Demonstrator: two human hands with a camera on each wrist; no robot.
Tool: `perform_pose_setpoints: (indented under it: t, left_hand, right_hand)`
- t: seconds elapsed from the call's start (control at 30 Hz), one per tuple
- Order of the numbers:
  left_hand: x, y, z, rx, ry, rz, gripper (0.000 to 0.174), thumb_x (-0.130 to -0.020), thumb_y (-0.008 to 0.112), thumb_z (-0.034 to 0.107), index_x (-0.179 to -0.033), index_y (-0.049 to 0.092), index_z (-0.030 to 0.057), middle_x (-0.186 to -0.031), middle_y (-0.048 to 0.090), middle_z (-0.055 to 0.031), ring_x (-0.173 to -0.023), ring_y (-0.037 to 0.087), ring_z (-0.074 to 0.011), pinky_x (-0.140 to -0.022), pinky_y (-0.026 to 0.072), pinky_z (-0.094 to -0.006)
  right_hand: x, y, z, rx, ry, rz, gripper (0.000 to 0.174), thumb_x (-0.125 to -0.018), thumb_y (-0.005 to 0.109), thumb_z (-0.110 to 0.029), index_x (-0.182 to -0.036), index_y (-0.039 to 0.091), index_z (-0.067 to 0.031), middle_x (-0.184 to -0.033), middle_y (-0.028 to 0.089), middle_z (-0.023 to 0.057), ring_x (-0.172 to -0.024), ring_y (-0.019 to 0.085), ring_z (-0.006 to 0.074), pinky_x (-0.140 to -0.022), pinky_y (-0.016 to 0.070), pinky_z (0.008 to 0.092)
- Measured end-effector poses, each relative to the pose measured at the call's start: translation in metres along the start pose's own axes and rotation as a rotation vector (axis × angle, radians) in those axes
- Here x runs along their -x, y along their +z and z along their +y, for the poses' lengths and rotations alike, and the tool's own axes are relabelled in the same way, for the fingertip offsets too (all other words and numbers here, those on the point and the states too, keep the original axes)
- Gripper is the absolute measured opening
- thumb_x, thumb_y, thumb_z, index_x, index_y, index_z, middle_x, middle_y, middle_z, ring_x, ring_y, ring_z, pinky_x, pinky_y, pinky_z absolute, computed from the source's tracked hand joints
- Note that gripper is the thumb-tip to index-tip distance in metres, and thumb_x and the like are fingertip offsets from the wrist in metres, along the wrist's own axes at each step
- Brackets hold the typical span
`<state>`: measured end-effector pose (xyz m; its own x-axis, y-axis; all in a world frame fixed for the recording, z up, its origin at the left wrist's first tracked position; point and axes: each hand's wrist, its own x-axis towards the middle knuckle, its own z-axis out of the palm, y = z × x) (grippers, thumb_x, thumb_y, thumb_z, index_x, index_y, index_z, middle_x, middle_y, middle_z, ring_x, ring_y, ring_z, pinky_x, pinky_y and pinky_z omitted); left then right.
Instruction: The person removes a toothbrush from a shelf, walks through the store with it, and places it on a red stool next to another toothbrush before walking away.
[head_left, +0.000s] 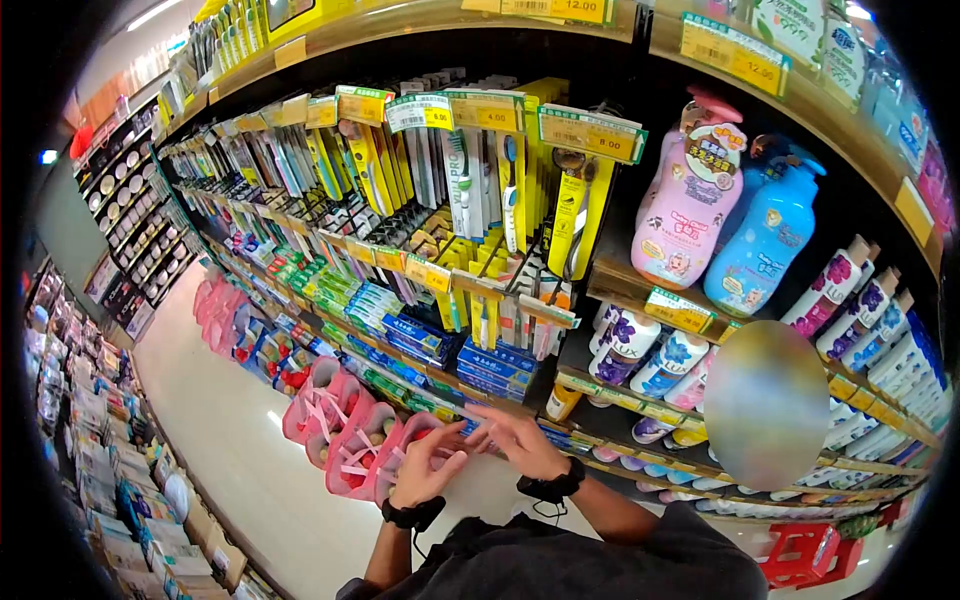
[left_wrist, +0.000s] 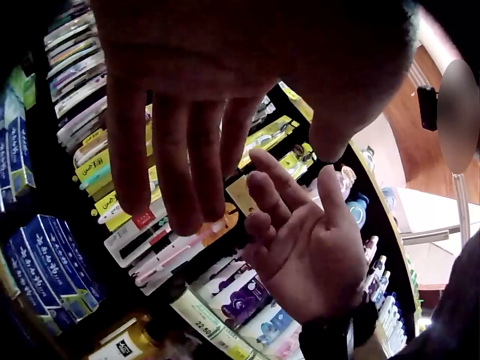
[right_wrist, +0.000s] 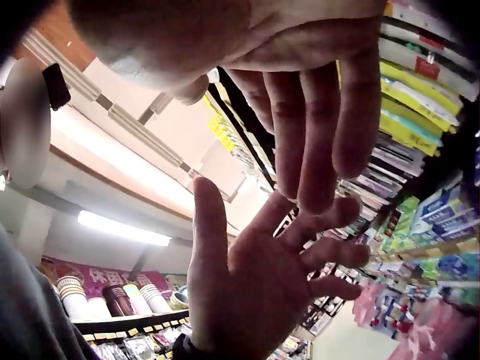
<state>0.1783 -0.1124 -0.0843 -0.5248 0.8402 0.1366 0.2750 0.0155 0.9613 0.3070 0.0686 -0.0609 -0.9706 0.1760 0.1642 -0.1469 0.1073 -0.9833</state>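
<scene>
The left hand (head_left: pixel 427 467) and the right hand (head_left: pixel 520 445) are being held up in front of the shelving (head_left: pixel 400 36), at a level below the hanging toothbrush packs (head_left: pixel 575 215); the fingers of both hands are being held released, loosely bent and slightly spread, with the palms being turned roughly toward each other; the fingertips are being shown close together in the head view (whether contact is being made cannot be told). A dark wristband (head_left: pixel 555 482) is being worn on the right wrist; a matching band (head_left: pixel 412 514) is being worn on the left.

Pink bundles (head_left: pixel 350 478), tied with ribbon, are being supported on the floor (head_left: pixel 190 390) along the bottom edge of the shelving; one bundle is being partly covered by the left hand in the head view. Blue boxes (head_left: pixel 500 368) are being carried in stacks near the right edge of the shelf under the toothbrush packs; price labels (head_left: pixel 590 135) are being displayed above the packs.

On the adjoining bay to the right, a pink pump bottle (head_left: pixel 690 205) and a blue pump bottle (head_left: pixel 765 240) are being carried side by side near the shelf's left corner; LUX bottles (head_left: pixel 625 350) are being lined up one shelf lower, behind the front edge.
</scene>
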Motion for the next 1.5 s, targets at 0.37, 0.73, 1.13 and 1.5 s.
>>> perform_pose_setpoints:
  t: [0.37, 0.73, 1.13, 1.5]
  left_hand:
    - [-0.057, -0.040, -0.003, -0.042, 0.004, -0.027, 0.041, -0.096, 0.065, 0.017, -0.132, 0.057, -0.0013, -0.104, 0.072, -0.0111, -0.094, 0.069, -0.0171, -0.078, 0.0553, -0.0294]
    - [-0.161, -0.109, 0.013, 0.230, 0.265, -0.131, 0.056, -0.092, 0.066, 0.009, -0.144, 0.045, 0.0005, -0.111, 0.070, -0.0132, -0.096, 0.069, -0.0180, -0.081, 0.0550, -0.0310]
    - [-0.286, -0.127, 0.076, 0.303, 0.736, -0.075, 0.049, -0.095, 0.060, 0.017, -0.140, 0.048, 0.0001, -0.140, 0.050, -0.0147, -0.125, 0.053, -0.0250, -0.100, 0.0446, -0.0362]
    - [-0.310, -0.099, 0.060, -0.025, 0.772, 0.003, 0.062, -0.096, 0.060, 0.024, -0.149, 0.036, 0.0013, -0.151, 0.040, -0.0162, -0.137, 0.045, -0.0293, -0.108, 0.0375, -0.0422]
  right_hand:
    - [-0.054, 0.001, 0.016, 0.054, -0.102, 0.121, 0.043, -0.109, 0.037, -0.027, -0.133, 0.058, 0.0026, -0.105, 0.072, 0.0094, -0.089, 0.069, 0.0172, -0.079, 0.0534, 0.0300]
    - [-0.118, 0.011, -0.039, 0.297, -0.150, 0.436, 0.031, -0.102, 0.054, -0.015, -0.128, 0.062, 0.0008, -0.099, 0.073, 0.0146, -0.088, 0.072, 0.0208, -0.077, 0.0574, 0.0327]
    - [-0.196, -0.027, -0.088, 0.803, -0.555, 0.781, 0.070, -0.097, 0.052, -0.053, -0.140, 0.047, 0.0028, -0.141, 0.047, 0.0234, -0.130, 0.047, 0.0392, -0.110, 0.0355, 0.0455]
    - [-0.224, -0.044, -0.055, 0.905, -0.385, 0.833, 0.095, -0.095, 0.054, -0.055, -0.152, 0.015, 0.0101, -0.151, 0.030, 0.0327, -0.140, 0.032, 0.0460, -0.117, 0.0242, 0.0497]
